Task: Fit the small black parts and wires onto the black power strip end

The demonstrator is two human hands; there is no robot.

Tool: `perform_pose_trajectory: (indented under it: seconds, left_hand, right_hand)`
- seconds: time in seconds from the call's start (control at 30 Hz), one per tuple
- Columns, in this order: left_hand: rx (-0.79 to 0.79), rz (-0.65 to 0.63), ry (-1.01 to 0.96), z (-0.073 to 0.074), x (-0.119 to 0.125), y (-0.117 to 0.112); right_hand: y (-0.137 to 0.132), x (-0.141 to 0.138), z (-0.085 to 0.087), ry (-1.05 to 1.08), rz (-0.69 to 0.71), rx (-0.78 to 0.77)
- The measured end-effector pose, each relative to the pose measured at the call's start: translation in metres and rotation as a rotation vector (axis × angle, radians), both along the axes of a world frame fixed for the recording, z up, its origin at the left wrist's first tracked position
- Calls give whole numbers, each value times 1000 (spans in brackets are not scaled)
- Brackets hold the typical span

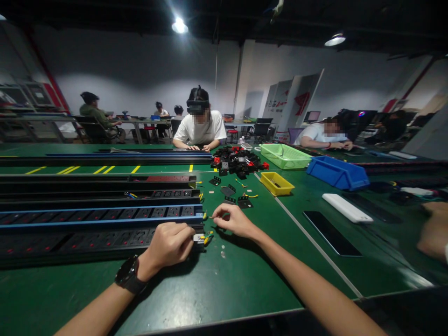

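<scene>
The person's left hand [170, 245], ungloved, the fingers bare; behind it, a black wristwatch [126, 271], the case broad and rounded, the face dark, its markings too small to read; a wide black strap [137, 285], matching the case in colour, encircles the wrist; left forearm [93, 310], uncovered by any sleeve; right hand [234, 219], likewise bare; right forearm [301, 275], sleeveless along its visible length.

On the table [217, 289], socket strips [94, 215] stretch leftward from the left hand [171, 243], brackets [228, 190] lie beyond the right hand [234, 220], and a tray [279, 190] and phone [331, 233] sit to that hand's right.
</scene>
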State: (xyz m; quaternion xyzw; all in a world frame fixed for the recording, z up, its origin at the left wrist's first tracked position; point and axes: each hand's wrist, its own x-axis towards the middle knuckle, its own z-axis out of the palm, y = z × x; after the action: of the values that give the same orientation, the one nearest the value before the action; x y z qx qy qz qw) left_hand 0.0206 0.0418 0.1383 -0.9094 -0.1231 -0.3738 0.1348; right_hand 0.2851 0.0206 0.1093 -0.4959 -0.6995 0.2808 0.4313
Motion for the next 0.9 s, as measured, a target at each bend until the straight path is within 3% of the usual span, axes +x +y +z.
perform_pose_trajectory:
  seconds: [0.23,0.63,0.9]
  left_hand:
    - [-13,6,4,0,0,-1]
    - [-19,7,23,-2,0,0]
    - [-32,13,23,-7,-1,2]
  right_hand:
    - [-6,-8,3,14,140,33]
    - [-6,-11,5,-65,209,113]
    - [-14,-23,10,-144,306,-44]
